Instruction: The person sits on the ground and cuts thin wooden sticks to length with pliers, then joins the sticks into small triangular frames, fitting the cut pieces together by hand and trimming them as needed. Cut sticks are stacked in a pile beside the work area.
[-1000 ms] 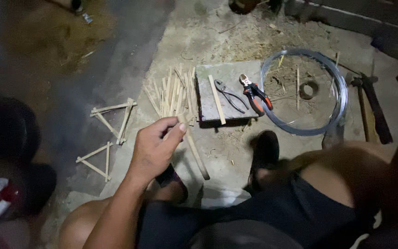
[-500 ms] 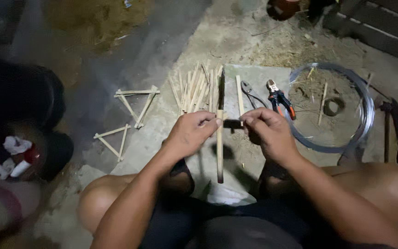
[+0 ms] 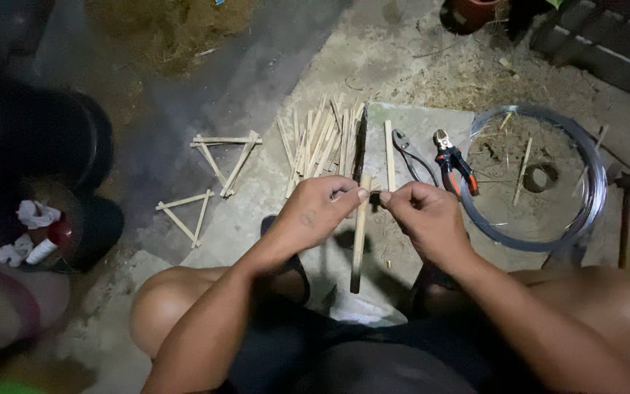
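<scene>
Above your knees, your left hand [image 3: 315,213] is pinching the upper end of a bamboo stick [image 3: 359,233] hanging toward six o'clock, while your right hand [image 3: 423,217] is closing on something small against it. Keep both pinches snug and the stick steady; spare bamboo slats [image 3: 322,140] are lying at twelve o'clock, red-handled pliers [image 3: 453,160] at two.

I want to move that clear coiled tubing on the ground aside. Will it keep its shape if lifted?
Probably not: the clear coiled plastic tubing is thin, so likely floppy and springy. It looks light. Lying flat, it seems unlikely to roll.
</scene>
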The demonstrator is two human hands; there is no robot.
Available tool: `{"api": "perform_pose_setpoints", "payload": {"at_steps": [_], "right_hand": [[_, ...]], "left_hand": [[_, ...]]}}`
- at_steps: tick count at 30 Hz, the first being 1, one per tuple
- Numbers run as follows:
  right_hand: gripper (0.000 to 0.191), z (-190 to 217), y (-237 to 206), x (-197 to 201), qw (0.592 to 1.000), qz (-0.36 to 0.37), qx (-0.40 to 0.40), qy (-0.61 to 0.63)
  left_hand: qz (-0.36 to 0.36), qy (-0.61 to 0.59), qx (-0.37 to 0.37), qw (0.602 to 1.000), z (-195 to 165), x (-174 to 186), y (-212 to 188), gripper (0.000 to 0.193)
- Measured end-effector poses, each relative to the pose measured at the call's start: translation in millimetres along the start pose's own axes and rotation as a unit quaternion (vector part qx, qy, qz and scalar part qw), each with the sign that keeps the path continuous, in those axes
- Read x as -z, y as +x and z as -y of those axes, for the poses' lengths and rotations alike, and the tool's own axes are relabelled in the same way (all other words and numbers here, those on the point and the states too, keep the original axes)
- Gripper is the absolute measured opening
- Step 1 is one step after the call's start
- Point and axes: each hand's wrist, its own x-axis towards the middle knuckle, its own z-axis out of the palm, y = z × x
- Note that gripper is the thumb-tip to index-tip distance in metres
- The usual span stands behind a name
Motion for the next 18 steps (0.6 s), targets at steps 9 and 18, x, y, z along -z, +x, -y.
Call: {"api": "perform_pose_setpoints", "payload": {"at_steps": [9,18], "right_hand": [[0.021,0.3,-6.0,-15.7,0.997,-0.044,0.050,-0.035],[0.025,-6.1,-10.8,-23.6,0.996,-0.048,0.059,-0.047]], "left_hand": [[0.018,-0.030,0.068,0.997,-10.7,2.0,-9.2,0.035],[0.012,-0.042,0.038,0.998,-4.2,-1.8,-13.7,0.034]]}}
